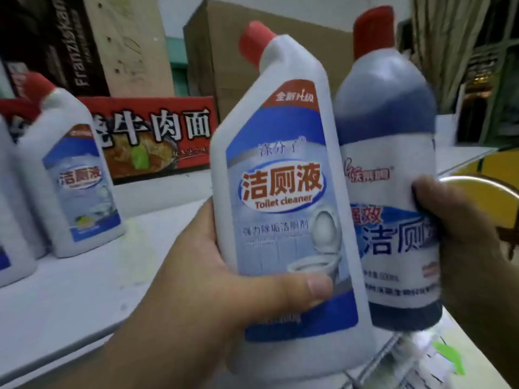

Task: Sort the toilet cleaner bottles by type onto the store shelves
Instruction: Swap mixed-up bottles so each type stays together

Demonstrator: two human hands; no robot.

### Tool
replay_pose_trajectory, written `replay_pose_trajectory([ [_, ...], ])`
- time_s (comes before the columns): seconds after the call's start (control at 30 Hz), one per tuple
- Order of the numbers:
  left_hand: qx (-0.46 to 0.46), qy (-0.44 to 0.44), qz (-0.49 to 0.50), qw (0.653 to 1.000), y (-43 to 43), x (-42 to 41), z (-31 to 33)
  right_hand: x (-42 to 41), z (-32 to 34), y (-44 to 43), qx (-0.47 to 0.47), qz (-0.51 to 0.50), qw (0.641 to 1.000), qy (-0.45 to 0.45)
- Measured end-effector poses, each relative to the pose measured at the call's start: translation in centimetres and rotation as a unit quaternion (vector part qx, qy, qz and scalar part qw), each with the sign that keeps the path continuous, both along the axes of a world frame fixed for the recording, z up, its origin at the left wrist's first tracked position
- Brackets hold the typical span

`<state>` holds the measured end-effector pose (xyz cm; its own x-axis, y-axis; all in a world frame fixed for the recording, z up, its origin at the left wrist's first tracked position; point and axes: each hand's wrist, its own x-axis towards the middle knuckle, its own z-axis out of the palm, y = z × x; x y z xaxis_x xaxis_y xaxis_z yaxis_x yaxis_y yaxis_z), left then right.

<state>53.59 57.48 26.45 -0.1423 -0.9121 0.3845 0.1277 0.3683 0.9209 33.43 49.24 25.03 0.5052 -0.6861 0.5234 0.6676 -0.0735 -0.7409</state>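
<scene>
Two bottles held upright, red caps up: left hand (213, 279) clamps the white toilet cleaner bottle (283, 197), right hand (466, 242) grips the dark blue bottle (387, 153), above the shelf (84, 299)

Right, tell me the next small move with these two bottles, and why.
Probably set the white angled-neck bottle in the left hand beside the matching white bottle already standing on the shelf. The dark blue bottle in the right hand is another type.
</scene>
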Motion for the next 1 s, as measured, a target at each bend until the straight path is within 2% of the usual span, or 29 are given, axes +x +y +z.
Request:
replay_pose_trajectory([
  [0.07,-0.032,-0.001,0.053,0.998,-0.2,1.5,1.6,2.7,2.6,-1.0,-0.090,-0.040,0.994,0.050],
  [0.27,-0.070,-0.027,0.198,0.977,0.0,7.5,4.8,10.4,6.6,-2.5,-0.170,0.016,0.980,0.106],
  [0.47,-0.069,-0.040,0.338,0.938,1.9,12.1,5.5,17.7,8.1,-3.2,-0.181,0.057,0.972,0.136],
  [0.67,-0.009,-0.063,0.431,0.900,0.8,15.5,4.2,21.7,9.0,-4.8,-0.210,0.032,0.965,0.154],
  [1.0,0.017,-0.073,0.550,0.832,-4.3,16.6,2.4,23.8,6.9,-8.7,-0.128,0.009,0.978,0.161],
])
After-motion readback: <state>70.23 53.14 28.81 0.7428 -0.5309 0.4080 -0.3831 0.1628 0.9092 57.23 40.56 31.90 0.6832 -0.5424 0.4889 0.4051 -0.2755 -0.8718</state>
